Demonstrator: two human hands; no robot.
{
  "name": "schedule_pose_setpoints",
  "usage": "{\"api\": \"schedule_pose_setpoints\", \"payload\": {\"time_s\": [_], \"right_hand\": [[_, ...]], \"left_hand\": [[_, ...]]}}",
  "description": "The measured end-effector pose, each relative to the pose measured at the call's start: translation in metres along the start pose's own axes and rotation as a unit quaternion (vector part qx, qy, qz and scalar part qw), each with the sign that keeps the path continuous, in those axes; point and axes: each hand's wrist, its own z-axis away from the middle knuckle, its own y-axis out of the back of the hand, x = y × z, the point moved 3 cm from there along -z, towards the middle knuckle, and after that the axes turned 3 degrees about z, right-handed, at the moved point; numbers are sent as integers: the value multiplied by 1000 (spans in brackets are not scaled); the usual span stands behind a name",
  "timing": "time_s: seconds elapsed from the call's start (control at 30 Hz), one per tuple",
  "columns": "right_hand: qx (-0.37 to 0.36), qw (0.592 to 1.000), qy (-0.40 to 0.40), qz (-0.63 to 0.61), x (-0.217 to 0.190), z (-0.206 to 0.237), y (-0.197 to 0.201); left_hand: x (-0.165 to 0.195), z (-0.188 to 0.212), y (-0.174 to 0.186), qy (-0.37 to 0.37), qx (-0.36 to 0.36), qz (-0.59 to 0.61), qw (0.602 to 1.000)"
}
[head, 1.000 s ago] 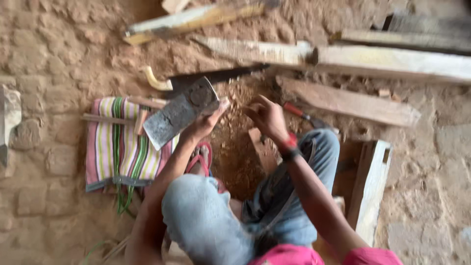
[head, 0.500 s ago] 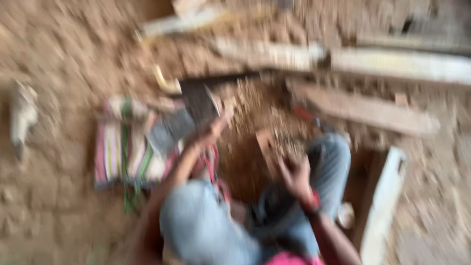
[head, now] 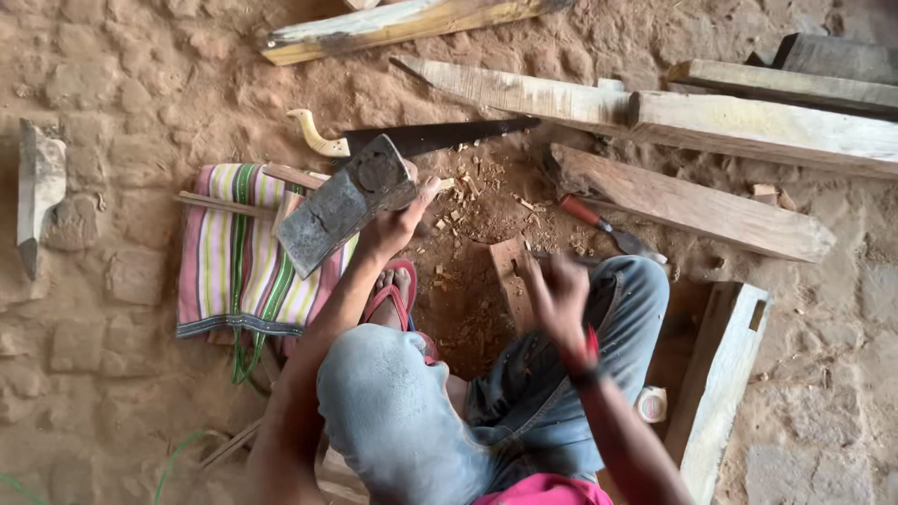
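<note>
Left hand [head: 398, 224], fingers wrapped tight, holds the grey iron axe head [head: 341, 201] raised; blurred right hand [head: 554, 295], finger posture unclear, over the small upright wooden block [head: 512, 281]; pale wood chips [head: 468, 187] already litter the dirt, block only part-hewn.

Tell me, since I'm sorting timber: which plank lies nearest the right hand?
The short brown wooden plank beside the red-handled tool; other planks lie farther away.

Dull, pitted metal axe head [head: 339, 208] — rough wooden planks [head: 692, 201], striped cloth [head: 245, 252]

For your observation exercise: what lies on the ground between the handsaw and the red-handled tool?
In the head view, wood chips on bare dirt lie between the handsaw and the red-handled tool.
</note>
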Motion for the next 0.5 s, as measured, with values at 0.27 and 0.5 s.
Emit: {"api": "schedule_pose_setpoints", "payload": {"time_s": [0.27, 0.5], "right_hand": [[-48, 980, 53, -183, -26, -127, -69], [-153, 977, -144, 27, 26, -153, -131]], "left_hand": [[44, 17, 0, -86, 65, -102, 989], [45, 15, -5, -121, 56, -206, 970]]}}
